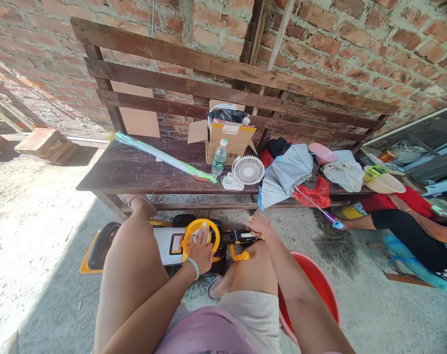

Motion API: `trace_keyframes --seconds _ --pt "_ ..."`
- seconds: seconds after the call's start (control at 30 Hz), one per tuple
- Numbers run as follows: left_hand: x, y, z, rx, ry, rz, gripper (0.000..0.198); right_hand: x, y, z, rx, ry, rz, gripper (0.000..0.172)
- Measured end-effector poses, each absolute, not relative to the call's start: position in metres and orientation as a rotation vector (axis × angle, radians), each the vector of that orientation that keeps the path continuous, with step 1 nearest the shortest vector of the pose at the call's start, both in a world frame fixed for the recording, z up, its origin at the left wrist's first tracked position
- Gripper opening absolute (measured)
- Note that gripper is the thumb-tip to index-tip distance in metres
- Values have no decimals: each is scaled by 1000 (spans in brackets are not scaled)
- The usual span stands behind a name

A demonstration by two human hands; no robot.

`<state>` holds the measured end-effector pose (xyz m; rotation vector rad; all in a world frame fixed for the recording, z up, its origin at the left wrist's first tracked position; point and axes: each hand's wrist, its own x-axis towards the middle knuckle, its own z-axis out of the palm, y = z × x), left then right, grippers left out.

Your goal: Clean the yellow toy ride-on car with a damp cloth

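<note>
Between my legs stands a ride-on toy vehicle with a white body [166, 246], a yellow steering wheel [218, 238] and a black arm [228, 237] reaching right. My left hand [201, 250], with a beaded bracelet at the wrist, lies over the wheel's hub, fingers stretched out. At the far end of the black arm is my right hand [259, 225], its fingers curled in beside my knee. What it grips is too small to make out. Below the arm a yellow curved part [240, 254] sticks out.
A wooden bench [149, 169] ahead bears a cardboard box [230, 140], a water bottle [219, 158], a white fan [248, 170], a wrapped long item [164, 156] and a silver umbrella [285, 174]. A red tub [319, 285] stands right. Another person's leg [403, 231] is at far right.
</note>
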<state>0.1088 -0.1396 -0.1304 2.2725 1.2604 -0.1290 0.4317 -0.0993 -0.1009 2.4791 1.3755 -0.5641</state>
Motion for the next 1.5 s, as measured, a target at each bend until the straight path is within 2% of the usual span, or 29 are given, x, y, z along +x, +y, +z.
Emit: trace_keyframes --seconds 0.1,0.27,0.37,0.63,0.83,1.0,1.07,1.27,1.37,1.5 --pt "114 -141 -128 2254 1266 -159 39 428 -103 -98 2438 1464 -608 67" --pt "117 -140 -121 2245 1273 -209 38 403 -109 -103 2457 1598 -662 48" --pt "117 -139 -120 2242 1266 -215 39 391 -113 -106 2494 1642 -673 44" --pt "117 -140 -116 2236 1264 -214 35 379 -151 -118 3029 1771 -931 52" --pt "114 -140 -117 2238 1265 -203 36 368 -187 -123 3084 1993 -1083 46" --pt "111 -138 -122 2265 1254 -164 38 367 -211 -134 3044 1750 -1202 50" --pt "109 -137 -123 2271 1237 -163 37 370 -215 -135 3009 1677 -1092 51" --pt "111 -136 -122 2257 1226 -170 35 398 -215 -131 3161 1342 -401 48" --pt "117 -137 -121 2243 1266 -191 35 404 -210 -136 3238 1264 -369 48" --pt "123 -138 -118 2213 1294 -215 40 382 -199 -146 3106 1331 -586 47"
